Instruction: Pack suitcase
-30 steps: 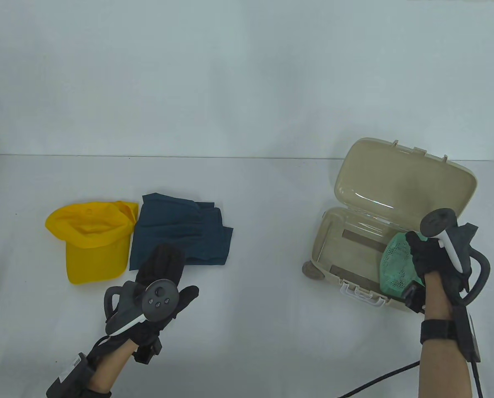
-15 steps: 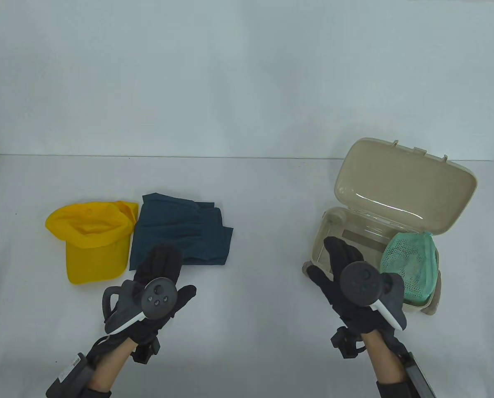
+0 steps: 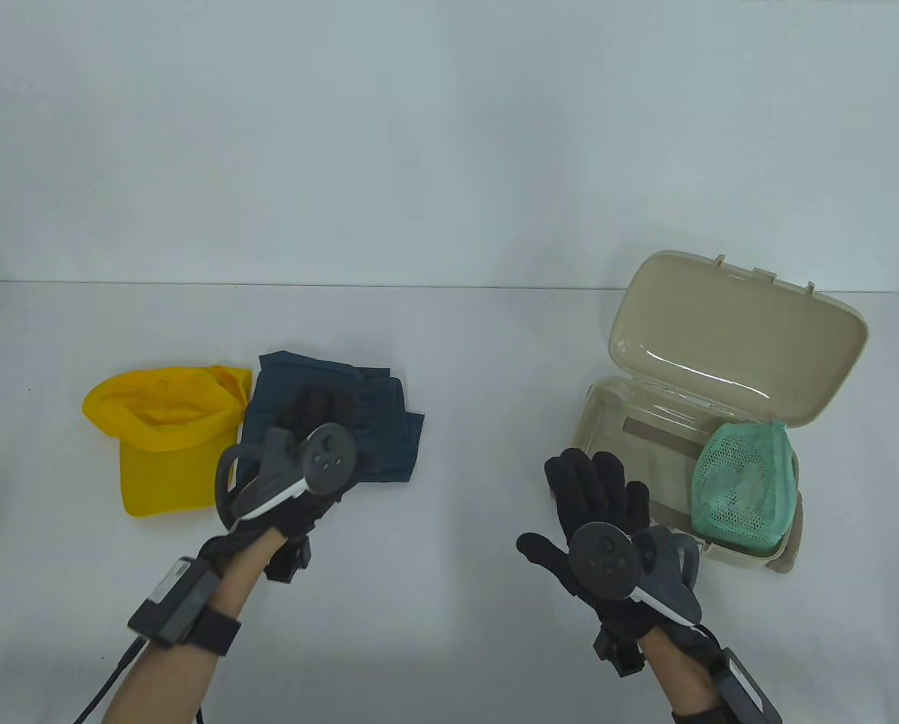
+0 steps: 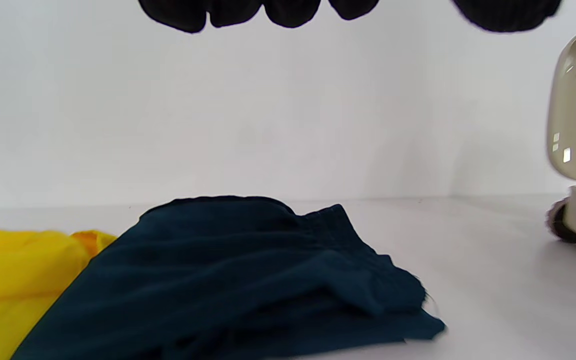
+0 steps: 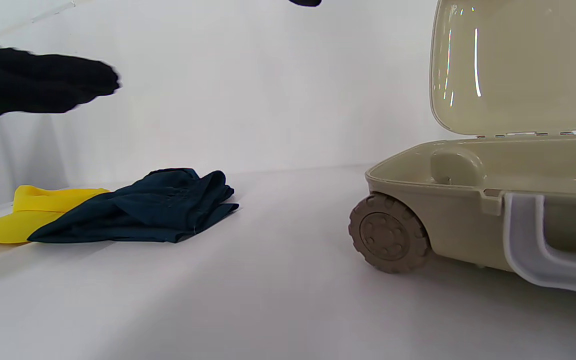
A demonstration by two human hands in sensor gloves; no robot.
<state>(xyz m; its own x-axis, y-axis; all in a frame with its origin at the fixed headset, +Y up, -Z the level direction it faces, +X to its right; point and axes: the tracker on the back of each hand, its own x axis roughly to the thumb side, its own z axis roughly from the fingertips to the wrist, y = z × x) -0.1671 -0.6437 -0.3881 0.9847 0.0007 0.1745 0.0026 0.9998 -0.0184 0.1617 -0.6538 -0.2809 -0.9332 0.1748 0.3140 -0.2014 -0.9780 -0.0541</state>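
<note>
White table [image 3: 457, 362] under a pale wall carries everything. At the left lie a yellow cap [image 3: 167, 437] and, touching its right edge, a folded navy cloth [image 3: 378, 430]. At the right stands the beige suitcase [image 3: 736, 347], lid up, with a green mesh bag [image 3: 744, 483] already in its near right corner.

My left hand [image 3: 310, 434] hovers over the navy cloth, fingers pointing to the far side and loosely spread, holding nothing; the left wrist view shows the fingertips [image 4: 278, 10] above the cloth with clear air between. The right hand [image 3: 596, 509] floats at the suitcase's near left corner, fingers splayed and empty.

So the cloth lies straight below the left hand and well apart from the right: the left is the one to take it, I judge. It then has to travel right, across the bare middle, to the free left part of the suitcase.
</note>
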